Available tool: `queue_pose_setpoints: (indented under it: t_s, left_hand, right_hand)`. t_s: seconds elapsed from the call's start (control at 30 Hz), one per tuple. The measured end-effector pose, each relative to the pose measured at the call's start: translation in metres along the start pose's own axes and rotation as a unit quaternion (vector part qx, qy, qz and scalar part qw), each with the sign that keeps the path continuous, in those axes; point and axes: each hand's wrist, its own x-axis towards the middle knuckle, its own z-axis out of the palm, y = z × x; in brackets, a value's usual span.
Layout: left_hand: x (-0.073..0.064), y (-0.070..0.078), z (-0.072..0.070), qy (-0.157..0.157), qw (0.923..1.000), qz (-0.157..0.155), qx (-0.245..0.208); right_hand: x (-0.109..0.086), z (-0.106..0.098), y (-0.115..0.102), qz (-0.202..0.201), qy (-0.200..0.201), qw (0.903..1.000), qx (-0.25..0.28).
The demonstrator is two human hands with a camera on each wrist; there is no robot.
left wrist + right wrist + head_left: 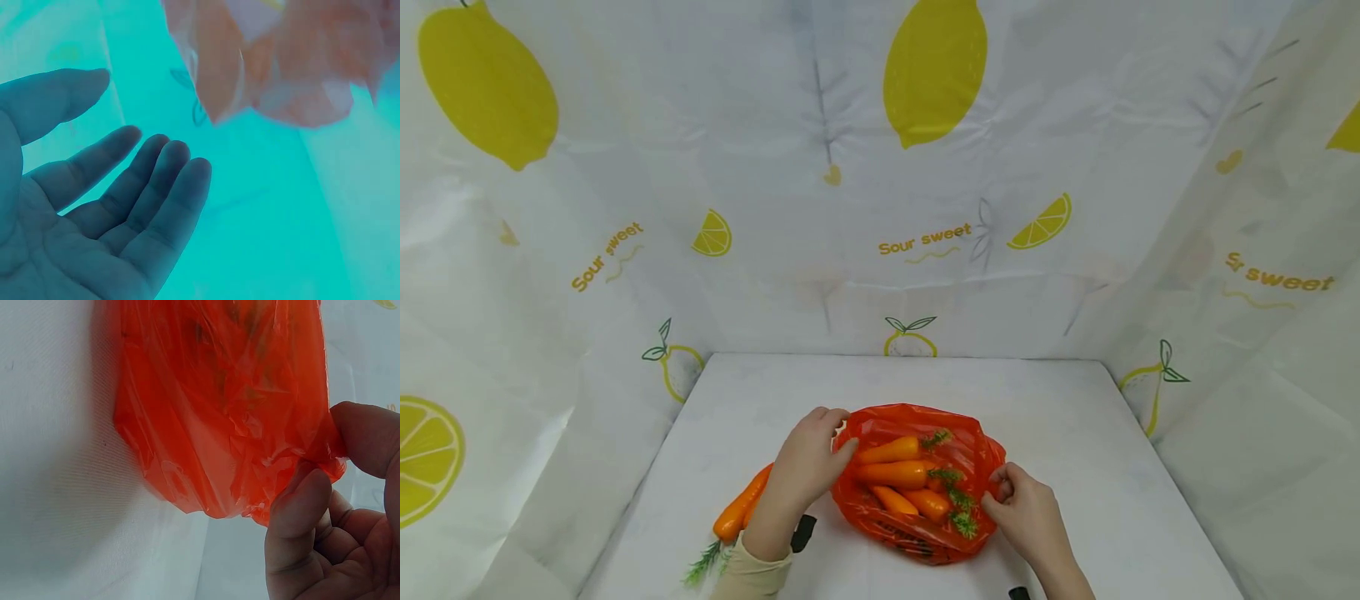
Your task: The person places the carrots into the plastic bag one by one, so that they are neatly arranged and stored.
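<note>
Bag [206,437] pinched at right edge by right fingers [297,509]; left fingers [175,215] extended, empty, just beside.

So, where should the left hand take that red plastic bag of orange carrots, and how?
Likely pinch the left rim of the bag, coming from the left: its thin mouth gapes upward, the left hand is beside that rim, and the right hand pinches the opposite edge.

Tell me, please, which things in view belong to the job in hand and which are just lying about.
In the job:
- red bag, pinched by the right hand
- carrots inside it
- left hand, near the bag
- loose carrots, probably

Background only:
- lemon-print backdrop
- white table
</note>
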Motion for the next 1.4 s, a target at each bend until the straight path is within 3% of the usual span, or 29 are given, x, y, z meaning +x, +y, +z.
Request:
queue_pose_setpoints:
  t_s: [0.17,0.3,0.4,0.7,1.03,1.4]
  left_hand:
    - [-0.007,-0.017,-0.013,0.034,0.9987,-0.038,-0.002]
    - [-0.015,-0.036,-0.022,0.062,0.9969,-0.05,0.001]
    - [-0.021,-0.051,-0.026,0.064,0.9952,-0.075,0.006]
    - [-0.038,-0.087,-0.039,0.031,0.9878,-0.152,0.016]
    - [-0.058,-0.12,-0.034,-0.014,0.9762,-0.214,0.035]
    - [-0.067,-0.13,-0.02,-0.039,0.9718,-0.23,0.032]
  right_hand:
    - [0.0,-0.001,0.001,-0.002,0.0,1.0,-0.002]
    - [-0.001,-0.002,0.001,-0.003,0.0,1.0,-0.003]
    - [-0.001,-0.002,0.001,-0.002,0.0,1.0,-0.003]
    - [-0.002,-0.001,0.002,-0.003,-0.002,1.0,-0.001]
    - [-0.001,-0.001,0.001,0.002,-0.002,1.0,-0.001]
    - [0.0,-0.001,0.001,0.003,0.0,1.0,-0.004]
